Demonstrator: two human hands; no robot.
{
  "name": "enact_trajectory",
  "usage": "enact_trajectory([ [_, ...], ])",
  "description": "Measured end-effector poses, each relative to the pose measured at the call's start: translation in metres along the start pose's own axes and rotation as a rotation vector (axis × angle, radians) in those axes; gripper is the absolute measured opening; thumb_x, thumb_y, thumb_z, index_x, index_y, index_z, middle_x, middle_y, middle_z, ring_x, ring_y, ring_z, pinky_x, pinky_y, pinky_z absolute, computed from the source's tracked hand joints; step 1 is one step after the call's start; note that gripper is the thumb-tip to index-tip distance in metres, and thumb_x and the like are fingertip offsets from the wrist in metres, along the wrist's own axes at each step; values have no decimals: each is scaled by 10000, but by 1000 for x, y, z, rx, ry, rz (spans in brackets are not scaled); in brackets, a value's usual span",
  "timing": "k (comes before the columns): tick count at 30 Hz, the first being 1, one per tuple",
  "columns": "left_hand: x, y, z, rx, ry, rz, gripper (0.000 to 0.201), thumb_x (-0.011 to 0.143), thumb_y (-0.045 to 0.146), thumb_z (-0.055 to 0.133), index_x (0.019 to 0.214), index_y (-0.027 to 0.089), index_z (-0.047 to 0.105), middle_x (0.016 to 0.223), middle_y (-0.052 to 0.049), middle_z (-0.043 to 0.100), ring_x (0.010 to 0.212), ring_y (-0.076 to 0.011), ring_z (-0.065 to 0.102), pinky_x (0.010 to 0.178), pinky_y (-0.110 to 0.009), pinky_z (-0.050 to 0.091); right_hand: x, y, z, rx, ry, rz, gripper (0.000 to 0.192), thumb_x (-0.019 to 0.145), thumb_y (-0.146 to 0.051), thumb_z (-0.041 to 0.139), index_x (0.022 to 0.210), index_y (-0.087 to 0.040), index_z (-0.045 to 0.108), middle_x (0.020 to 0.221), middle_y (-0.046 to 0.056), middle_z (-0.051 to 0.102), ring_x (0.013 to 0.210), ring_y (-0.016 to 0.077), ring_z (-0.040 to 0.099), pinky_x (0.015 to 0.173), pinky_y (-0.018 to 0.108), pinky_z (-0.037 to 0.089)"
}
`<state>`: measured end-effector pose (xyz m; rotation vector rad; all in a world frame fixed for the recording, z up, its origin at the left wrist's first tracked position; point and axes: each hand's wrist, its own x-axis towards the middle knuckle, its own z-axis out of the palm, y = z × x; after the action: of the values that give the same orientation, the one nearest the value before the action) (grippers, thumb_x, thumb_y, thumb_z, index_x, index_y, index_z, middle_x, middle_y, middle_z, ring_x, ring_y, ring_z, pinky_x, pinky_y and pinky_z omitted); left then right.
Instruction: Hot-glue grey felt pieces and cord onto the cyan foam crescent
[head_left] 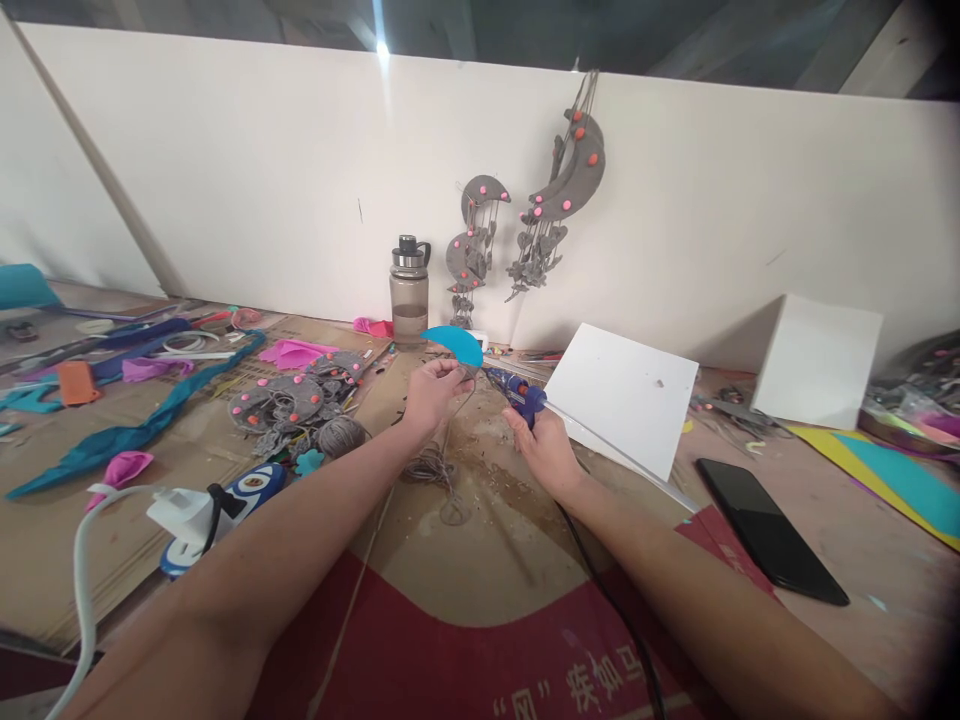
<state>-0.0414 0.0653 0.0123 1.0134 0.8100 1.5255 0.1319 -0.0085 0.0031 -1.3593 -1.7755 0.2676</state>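
Between the fingers of my left hand point(436, 400) is a blue felt crescent point(454, 344), held up above the cardboard. My right hand point(544, 447) is wrapped round a blue glue gun point(523, 392), whose nozzle points left toward the crescent. A black cord runs from the gun down past my right wrist. Grey yarn point(433, 472) lies in loose loops on the cardboard below my left hand, and a strand hangs near the fingers. Whether the nozzle touches the felt I cannot tell.
A water bottle point(409, 300) stands by the wall, beside hanging grey crescents point(574, 175). White boards point(622, 395) lie to the right, near a black phone point(769, 530). Felt scraps, a yarn ball point(341, 436) and a white plug point(180, 515) are at left.
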Motion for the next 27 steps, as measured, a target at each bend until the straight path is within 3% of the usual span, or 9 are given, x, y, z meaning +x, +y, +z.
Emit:
enact_trajectory([
  [7, 14, 17, -11, -70, 73, 117, 195, 648, 232, 773, 704, 126, 620, 740, -16, 648, 716, -117, 650, 866, -341, 543, 8, 1, -11, -141, -22, -44, 453, 931, -551, 388, 1065, -162, 576, 911, 106, 674, 799, 230, 617, 676, 313, 444],
  [9, 19, 28, -14, -110, 124, 164, 188, 647, 215, 769, 696, 130, 608, 703, 0, 631, 697, -107, 642, 855, -330, 545, 14, -3, -22, -227, -121, -105, 428, 929, -536, 422, 1101, -164, 545, 954, 109, 667, 824, 230, 620, 689, 308, 438],
  [14, 27, 62, -20, -167, 162, 264, 181, 657, 178, 741, 656, 141, 564, 694, -9, 639, 740, -134, 678, 807, -288, 550, 22, -17, -50, -501, -514, -253, 345, 895, -442, 560, 1090, -158, 528, 965, 110, 644, 814, 225, 620, 695, 302, 428],
  [18, 26, 79, -19, -183, 167, 312, 183, 667, 171, 735, 652, 147, 554, 697, -15, 647, 749, -150, 696, 777, -270, 555, 19, -22, -51, -618, -602, -297, 296, 821, -349, 680, 1018, -154, 578, 976, 121, 631, 864, 245, 610, 732, 324, 431],
  [22, 20, 90, -16, -174, 168, 326, 177, 682, 183, 731, 665, 145, 558, 717, -29, 659, 761, -151, 697, 773, -266, 559, 16, -21, -49, -603, -704, -260, 306, 736, -319, 748, 970, -172, 617, 916, 87, 633, 785, 229, 600, 677, 315, 421],
  [25, 16, 93, -11, -170, 148, 327, 186, 664, 186, 741, 663, 147, 560, 714, -21, 658, 772, -158, 696, 776, -274, 560, 15, -20, -54, -539, -782, -265, 324, 676, -323, 786, 923, -177, 635, 937, 91, 632, 856, 264, 595, 701, 334, 440],
  [27, 13, 91, -7, -153, 122, 322, 180, 658, 184, 740, 665, 143, 565, 715, -16, 654, 759, -152, 692, 792, -288, 559, 14, -24, -56, -425, -739, -284, 268, 730, -325, 740, 932, -184, 633, 996, 102, 636, 944, 278, 589, 783, 369, 458],
])
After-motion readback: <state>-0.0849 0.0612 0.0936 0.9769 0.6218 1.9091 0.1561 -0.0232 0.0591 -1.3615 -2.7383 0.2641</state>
